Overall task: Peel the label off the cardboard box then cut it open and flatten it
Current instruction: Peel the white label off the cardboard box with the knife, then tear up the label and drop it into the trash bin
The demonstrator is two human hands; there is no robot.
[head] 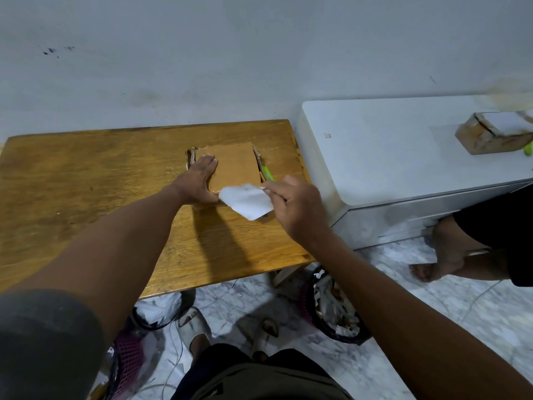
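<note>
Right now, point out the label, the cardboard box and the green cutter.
label (246, 204), head view, middle of the white sheet.
cardboard box (235, 166), head view, bare top face.
green cutter (267, 172), head view, visible green handle.

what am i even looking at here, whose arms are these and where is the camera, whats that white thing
There is no machine here: the arms belong to a person, and the one picture comes from a camera worn on their head, looking forward and down. That is why both arms reach away from you. On the wooden table lies a cardboard box. The left hand rests flat on it, holding it down. The right hand pinches a white paper label, lifted off the box top, its left end at the box's near edge. A green tool, probably a cutter, lies beside the box. Another box sits on the white cabinet to the right.
</note>
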